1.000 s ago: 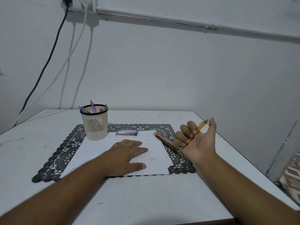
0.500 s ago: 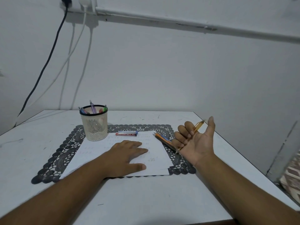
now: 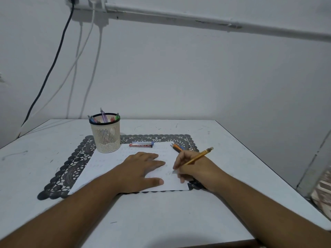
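Has flipped the right hand (image 3: 195,167) over. A moment ago held it palm up, off the page, with the long thin orange pencil (image 3: 197,157) lying across curled fingers. Now has it palm down, fingers pinching that pencil the way you hold one to write, tip down on the flat white sheet of paper (image 3: 111,169) near its right edge. Looks ready to write, or just starting.

Keeps the left hand (image 3: 141,169) flat on the paper, same as before. Fingers straight and spread, holding nothing, just pressing the sheet so it stays put.

About the pencil: orange-yellow and skinny, with a small dark end sticking up and to the right, past the knuckles. Leans back, away from the tip. Hard to see the tip itself, a bit blurry, with faint grey marks beside it on the page.

Has the paper on a black lacy table mat (image 3: 71,169), on a white table (image 3: 161,221). Behind the paper: a cream plastic cup of coloured pens (image 3: 107,138), two small flat boxes (image 3: 141,144), and a few more pencils (image 3: 176,147) just beside the right hand.
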The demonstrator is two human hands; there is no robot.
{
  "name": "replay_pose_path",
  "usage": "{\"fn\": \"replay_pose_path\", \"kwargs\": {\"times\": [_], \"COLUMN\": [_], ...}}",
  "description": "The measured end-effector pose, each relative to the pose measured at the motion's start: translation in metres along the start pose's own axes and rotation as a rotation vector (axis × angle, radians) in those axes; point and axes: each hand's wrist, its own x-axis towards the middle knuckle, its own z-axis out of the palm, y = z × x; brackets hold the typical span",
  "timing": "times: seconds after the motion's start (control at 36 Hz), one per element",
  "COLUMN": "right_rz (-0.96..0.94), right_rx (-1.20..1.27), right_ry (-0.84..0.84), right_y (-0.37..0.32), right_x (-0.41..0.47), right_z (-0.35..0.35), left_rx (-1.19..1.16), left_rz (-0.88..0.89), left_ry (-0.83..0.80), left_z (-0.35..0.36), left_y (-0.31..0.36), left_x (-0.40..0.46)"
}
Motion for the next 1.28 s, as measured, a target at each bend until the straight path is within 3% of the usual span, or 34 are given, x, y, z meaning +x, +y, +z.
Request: {"fn": "replay_pose_path", "kwargs": {"times": [0.33, 1.28], "right_rz": [-0.044, -0.049], "right_rx": [-0.116, -0.151], "right_ry": [0.060, 0.049], "right_y": [-0.0022, -0.0037], "right_x": [-0.0025, -0.0049], "right_z": [0.0032, 0.0043], "left_rx": [-0.003, -0.012], "left_rz": [0.006, 0.001], "left_ry": [0.013, 0.016], "left_z": [0.0023, 0.0033], "left_y": [-0.0019, -0.0024], "left_x": [0.0006, 0.0009]}}
